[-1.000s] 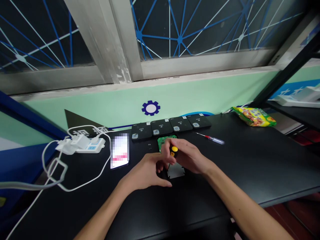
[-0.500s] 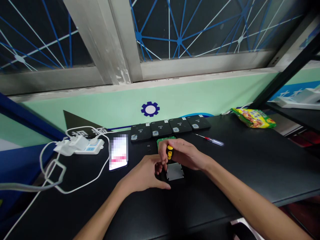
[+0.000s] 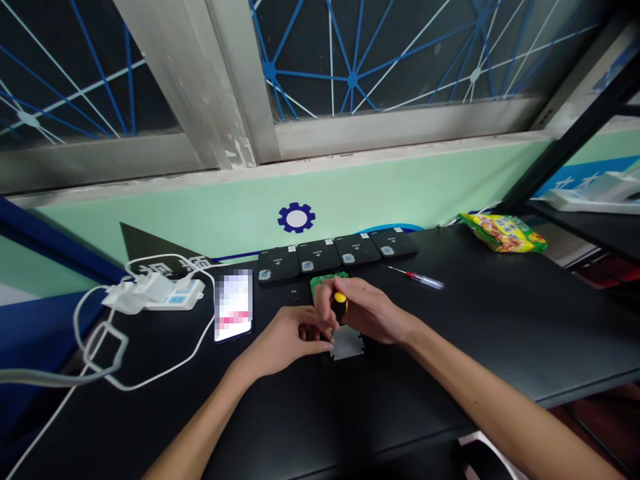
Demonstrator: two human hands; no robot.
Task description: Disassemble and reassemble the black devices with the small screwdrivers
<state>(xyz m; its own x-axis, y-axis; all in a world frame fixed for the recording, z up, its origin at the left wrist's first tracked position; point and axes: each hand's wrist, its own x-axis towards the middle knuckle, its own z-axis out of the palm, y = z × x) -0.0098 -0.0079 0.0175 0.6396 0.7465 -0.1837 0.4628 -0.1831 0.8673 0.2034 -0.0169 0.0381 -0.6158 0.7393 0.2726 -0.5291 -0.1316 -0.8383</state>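
Note:
My right hand (image 3: 367, 310) is closed around a small screwdriver with a yellow and black handle (image 3: 341, 305), held upright over a grey metal plate (image 3: 347, 343) on the black table. My left hand (image 3: 285, 340) rests on the table just left of the plate, its fingers curled and pinched near the screwdriver's tip; what they hold, if anything, is hidden. A green circuit board (image 3: 323, 281) lies just behind my hands, partly covered by them.
Several black square devices (image 3: 333, 254) line the back of the black table (image 3: 500, 333). A phone (image 3: 233, 305) lies at the left, beside a white power strip (image 3: 160, 294) with looping cables. A red screwdriver (image 3: 417, 277) and a yellow snack bag (image 3: 503, 232) lie to the right.
The view has drifted slightly. My right hand has shifted the screwdriver a little and turned its handle; my left hand's fingers have drawn closer to the tip.

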